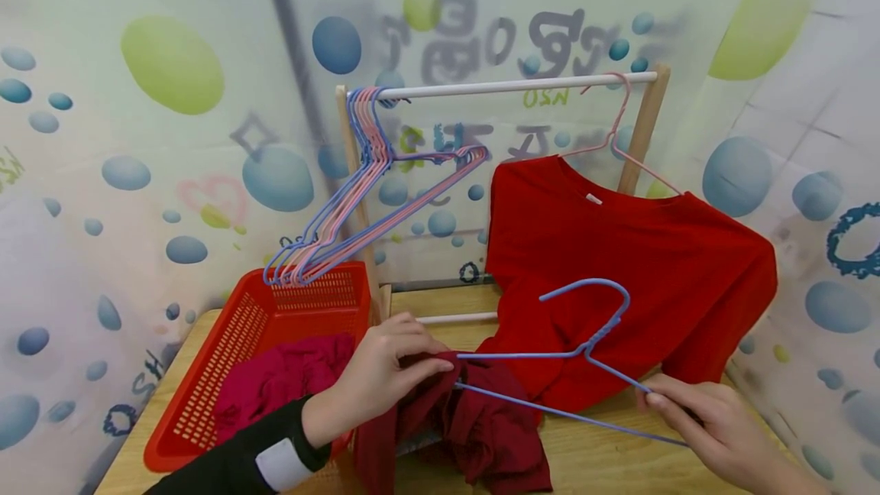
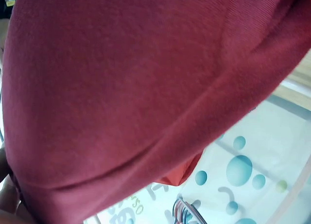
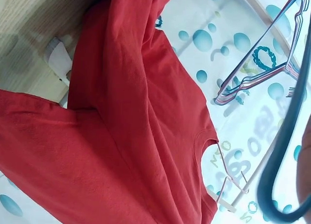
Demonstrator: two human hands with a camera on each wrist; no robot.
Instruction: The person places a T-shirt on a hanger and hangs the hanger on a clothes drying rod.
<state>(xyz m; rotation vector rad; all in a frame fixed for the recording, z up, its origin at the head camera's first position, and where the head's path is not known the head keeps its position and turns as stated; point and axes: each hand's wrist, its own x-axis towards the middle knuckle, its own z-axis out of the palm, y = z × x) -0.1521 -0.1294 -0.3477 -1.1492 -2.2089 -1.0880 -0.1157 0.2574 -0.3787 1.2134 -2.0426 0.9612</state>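
You've got a blue wire hanger [image 1: 586, 346], hook up and curling left, its right shoulder in your right hand [image 1: 715, 422]. Your left hand [image 1: 385, 365] pinches a dark red garment [image 1: 496, 438] around the hanger's hidden left end; the cloth hangs bunched and crumpled below, unspread.

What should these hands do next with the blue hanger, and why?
I'd guess the left hand should ease the dark red cloth a little further onto the blue hanger. The hanger's left end is hidden at the cloth which that hand pinches, while the right hand steadies the bare other side and much cloth hangs bunched below.
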